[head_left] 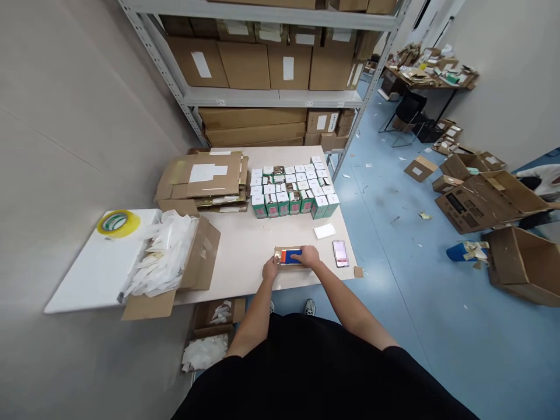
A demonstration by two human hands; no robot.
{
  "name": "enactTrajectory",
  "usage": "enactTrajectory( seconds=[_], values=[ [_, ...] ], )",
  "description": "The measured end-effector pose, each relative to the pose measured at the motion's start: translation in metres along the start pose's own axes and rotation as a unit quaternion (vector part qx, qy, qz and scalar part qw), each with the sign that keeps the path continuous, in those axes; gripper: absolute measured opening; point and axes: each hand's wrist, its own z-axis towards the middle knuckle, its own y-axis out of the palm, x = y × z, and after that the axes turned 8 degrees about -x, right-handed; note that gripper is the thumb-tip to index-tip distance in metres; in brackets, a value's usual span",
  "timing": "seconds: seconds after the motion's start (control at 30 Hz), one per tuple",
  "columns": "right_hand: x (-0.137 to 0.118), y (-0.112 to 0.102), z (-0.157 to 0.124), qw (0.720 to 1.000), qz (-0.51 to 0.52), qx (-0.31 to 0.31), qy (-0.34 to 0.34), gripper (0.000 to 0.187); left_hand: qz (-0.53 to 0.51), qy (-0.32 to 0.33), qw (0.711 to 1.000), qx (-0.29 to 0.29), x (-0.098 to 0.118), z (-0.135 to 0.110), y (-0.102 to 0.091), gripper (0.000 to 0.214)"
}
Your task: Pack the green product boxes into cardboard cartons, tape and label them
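Observation:
A small cardboard box (294, 267) lies near the front edge of the table (236, 245). Inside it sits a flat blue and orange pack (289, 256). My left hand (270, 269) is closed around the box's left end. Over its right end is my right hand (308, 256), closed on it with the thumb against the blue pack; its other fingers are partly hidden. Beyond the hands stand several rows of small white-topped green boxes (283, 204), some with open tops. A white card-like piece (324, 231) and a phone (340, 254) lie to the right.
Flattened cardboard (205, 175) is stacked at the back left. An open carton (205, 251) of white bags and yellow tape (118, 223) are at the left. Metal shelving (271, 98) with cartons stands behind. Open cartons (520, 262) and a person's sleeve (545, 178) are at the right.

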Motion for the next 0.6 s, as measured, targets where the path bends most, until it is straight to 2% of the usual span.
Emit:
enactTrajectory(
  seconds=[0.13,0.27,0.37,0.47,0.6],
  values=[
    [0.049,-0.015,-0.008,1.000,-0.001,-0.013,0.024,0.056,0.020,-0.003,1.000,-0.010,0.001,0.000,0.000,0.052],
    [0.115,-0.033,-0.025,0.998,-0.007,0.010,0.061,0.051,0.011,0.010,1.000,-0.012,-0.004,0.003,-0.001,0.055],
    [0.147,-0.041,-0.036,0.996,0.002,0.015,0.085,0.045,0.002,0.019,1.000,-0.014,-0.006,0.005,-0.002,0.055],
    [0.157,-0.043,-0.041,0.995,0.005,0.007,0.101,0.043,0.000,0.020,0.999,-0.025,-0.008,0.006,-0.006,0.053],
    [0.146,-0.045,-0.043,0.995,0.015,0.011,0.101,0.043,-0.010,0.032,0.999,-0.044,-0.015,0.008,-0.017,0.053]
  ],
)
